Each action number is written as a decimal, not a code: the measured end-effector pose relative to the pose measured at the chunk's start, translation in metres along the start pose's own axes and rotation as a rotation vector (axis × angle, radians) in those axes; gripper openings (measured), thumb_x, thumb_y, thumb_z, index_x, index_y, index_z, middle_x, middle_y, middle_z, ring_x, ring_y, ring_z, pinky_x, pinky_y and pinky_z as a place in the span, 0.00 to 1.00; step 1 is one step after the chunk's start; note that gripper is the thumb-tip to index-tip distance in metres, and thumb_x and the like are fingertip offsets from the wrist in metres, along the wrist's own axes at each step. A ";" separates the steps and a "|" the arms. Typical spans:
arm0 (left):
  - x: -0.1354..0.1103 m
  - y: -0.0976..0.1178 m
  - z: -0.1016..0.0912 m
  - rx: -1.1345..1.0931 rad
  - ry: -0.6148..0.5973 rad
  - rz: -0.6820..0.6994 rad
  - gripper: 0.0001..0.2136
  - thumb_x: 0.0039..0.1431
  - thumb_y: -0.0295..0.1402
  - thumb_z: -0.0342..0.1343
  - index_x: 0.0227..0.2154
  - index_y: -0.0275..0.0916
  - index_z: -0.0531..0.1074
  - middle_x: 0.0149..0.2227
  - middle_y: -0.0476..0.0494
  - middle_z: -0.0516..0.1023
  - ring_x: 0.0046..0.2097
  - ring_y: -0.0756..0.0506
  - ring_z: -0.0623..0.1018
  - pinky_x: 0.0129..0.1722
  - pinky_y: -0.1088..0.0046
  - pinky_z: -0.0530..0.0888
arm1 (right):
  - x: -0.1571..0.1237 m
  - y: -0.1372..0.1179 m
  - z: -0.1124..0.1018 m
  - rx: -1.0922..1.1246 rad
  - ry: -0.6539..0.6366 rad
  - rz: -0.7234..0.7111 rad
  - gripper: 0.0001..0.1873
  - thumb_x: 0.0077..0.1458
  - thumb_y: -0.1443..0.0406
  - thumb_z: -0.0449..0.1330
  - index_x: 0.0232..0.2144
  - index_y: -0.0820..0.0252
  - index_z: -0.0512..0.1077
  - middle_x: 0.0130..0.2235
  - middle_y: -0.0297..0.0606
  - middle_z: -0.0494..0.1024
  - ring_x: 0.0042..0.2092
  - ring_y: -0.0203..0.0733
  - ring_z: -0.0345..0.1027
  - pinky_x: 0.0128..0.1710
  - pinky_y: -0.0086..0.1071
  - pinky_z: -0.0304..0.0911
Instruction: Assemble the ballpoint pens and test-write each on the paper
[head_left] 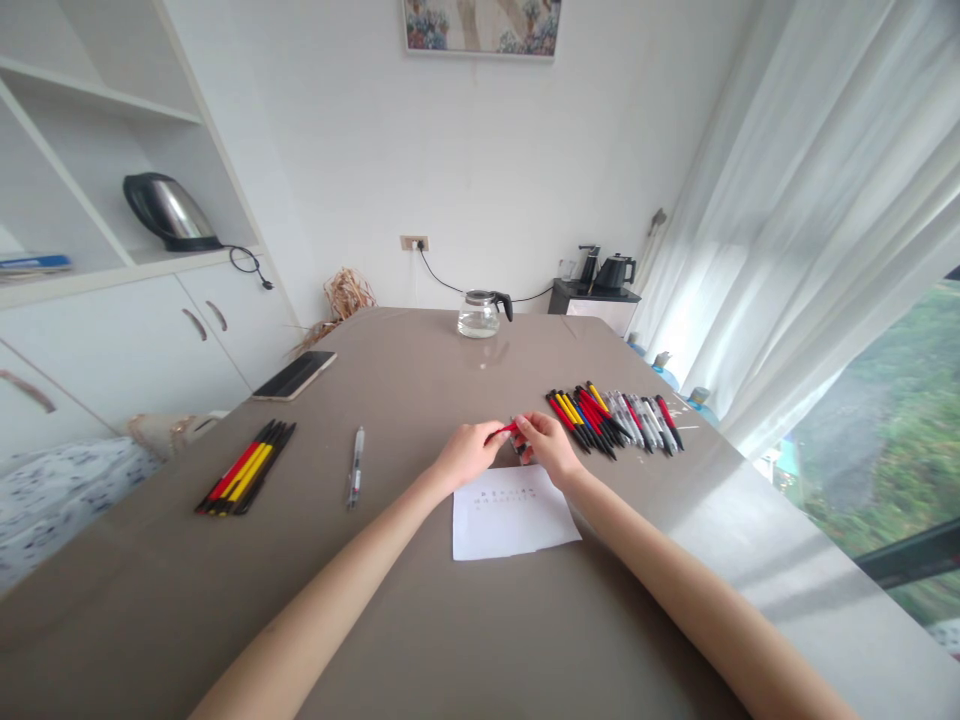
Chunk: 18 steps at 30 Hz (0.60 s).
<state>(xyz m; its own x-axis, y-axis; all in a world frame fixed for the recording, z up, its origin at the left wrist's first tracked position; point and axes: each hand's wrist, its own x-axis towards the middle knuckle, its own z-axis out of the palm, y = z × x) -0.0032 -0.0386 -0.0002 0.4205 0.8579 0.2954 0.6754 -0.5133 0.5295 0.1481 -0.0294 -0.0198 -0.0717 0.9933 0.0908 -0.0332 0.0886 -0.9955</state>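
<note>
Above the far edge of a white sheet of paper (517, 530) with rows of small written marks, my two hands meet at a red pen (500, 432). My left hand (466, 457) is closed on one end of it. The fingers of my right hand (549, 447) pinch its other end. Under the right fingers some small dark and red thing (520, 447) shows, too hidden to name. A clear pen (356, 467) lies alone to the left. Further left is a group of red, yellow and black pens (245, 468). Many mixed pens (611, 420) lie in a row at the right.
On the grey-brown table (405, 620) a glass pot (478, 314) with clear liquid stands near the far edge. A phone (295, 375) lies at the far left. Beyond the table are a small cabinet (592, 303) with a black kettle and a white curtain (750, 250) by the window.
</note>
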 end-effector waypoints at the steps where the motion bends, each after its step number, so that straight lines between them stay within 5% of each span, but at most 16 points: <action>1: 0.001 0.000 0.001 0.000 0.003 -0.015 0.18 0.57 0.42 0.37 0.29 0.40 0.70 0.24 0.47 0.72 0.24 0.50 0.67 0.23 0.77 0.59 | 0.000 0.000 0.002 0.013 0.012 -0.007 0.15 0.45 0.55 0.54 0.26 0.62 0.65 0.27 0.38 0.70 0.26 0.34 0.63 0.13 0.22 0.59; 13: 0.004 0.002 0.004 -0.121 0.014 -0.141 0.25 0.51 0.52 0.37 0.17 0.36 0.66 0.14 0.50 0.62 0.19 0.52 0.59 0.19 0.77 0.52 | -0.006 0.002 0.015 0.101 0.118 -0.031 0.14 0.46 0.54 0.53 0.26 0.60 0.62 0.26 0.34 0.67 0.31 0.38 0.67 0.24 0.31 0.67; 18: 0.008 0.006 -0.001 -0.352 -0.089 -0.220 0.26 0.48 0.55 0.40 0.15 0.34 0.65 0.13 0.51 0.60 0.18 0.54 0.59 0.19 0.77 0.52 | -0.009 -0.008 0.016 0.123 0.116 -0.087 0.14 0.46 0.53 0.53 0.26 0.59 0.61 0.24 0.32 0.67 0.25 0.37 0.66 0.25 0.33 0.67</action>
<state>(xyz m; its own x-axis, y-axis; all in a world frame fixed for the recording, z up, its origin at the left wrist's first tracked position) 0.0039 -0.0345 0.0059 0.3501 0.9330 0.0835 0.5132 -0.2657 0.8161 0.1328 -0.0402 -0.0126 0.0515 0.9849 0.1655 -0.1568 0.1716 -0.9726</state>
